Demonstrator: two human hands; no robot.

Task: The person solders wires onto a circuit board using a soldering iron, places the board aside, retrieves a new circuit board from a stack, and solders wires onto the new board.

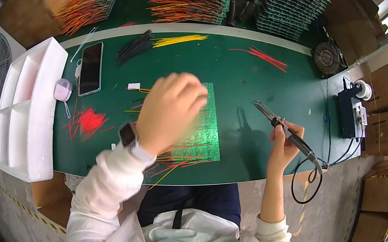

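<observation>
A: The fingers (194, 90) of the left hand (171, 112) are seen curled loosely downward and blurred, hovering over the circuit board (205, 133); whether anything is pinched beneath them cannot be told. Those of the right hand (285, 141) are wrapped shut around the soldering iron (285, 130).

B: And the largest things, in order?

A: The green table (252, 79) is taken first. The board is laid flat near its front edge, directly before the person, with red and yellow wires (172, 161) trailing from its near side. The iron is held tilted above the table, to the right of the board, its tip pointed up and left, its cable (315, 179) looped off the table edge.

B: How is the board judged to handle?

A: It is judged thin, light and stiff, yet fragile where parts are soldered. It would best be taken by its bare edges, not by the wires, which are soft and easily pulled loose.

B: The iron?

A: It is judged light, rigid and hot at the tip; the grip on the dark handle, well behind the metal, is judged the right one.

B: Smaller items?

A: A phone (91, 69) and a loose red wire bundle (88, 121) are noted to the left.
</observation>
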